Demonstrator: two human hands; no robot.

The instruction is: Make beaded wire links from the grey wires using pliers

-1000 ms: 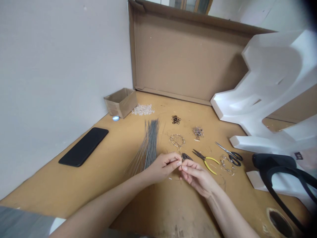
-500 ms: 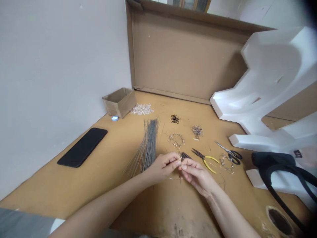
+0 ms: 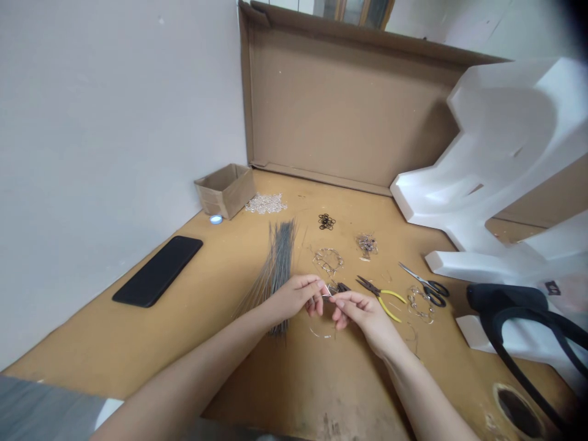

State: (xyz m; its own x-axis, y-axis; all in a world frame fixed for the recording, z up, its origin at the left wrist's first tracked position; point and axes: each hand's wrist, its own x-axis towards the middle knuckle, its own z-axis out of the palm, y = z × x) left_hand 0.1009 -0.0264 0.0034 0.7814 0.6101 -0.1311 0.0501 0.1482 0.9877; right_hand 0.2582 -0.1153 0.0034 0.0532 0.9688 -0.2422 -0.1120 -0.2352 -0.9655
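My left hand (image 3: 304, 294) is closed in a pinch on a thin silvery wire (image 3: 327, 291). Close beside it, my right hand (image 3: 361, 313) pinches the same wire near its other side; how the wire is bent between the fingertips is too small to make out. Under and behind my left forearm lies a bundle of grey wires (image 3: 282, 251). Dark-jawed pliers with yellow handles (image 3: 380, 294) rest just beyond my right hand. Another dark tool (image 3: 342, 286) is partly hidden behind the fingers. Below the hands a curved wire piece (image 3: 320, 334) lies on the table.
Wire rings with clear beads (image 3: 328, 260) lie ahead, with black rings (image 3: 326, 222) and small metal pieces (image 3: 366, 244) beyond. Scissors (image 3: 429, 285) lie right. A cardboard box (image 3: 225, 196), clear beads (image 3: 266, 203) and a black phone-like slab (image 3: 158, 271) are left; white foam (image 3: 500, 122) stands right.
My hands have moved slightly apart, and the silvery wire now shows between them. My left-hand fingers have loosened and shifted left. The view has shifted slightly.
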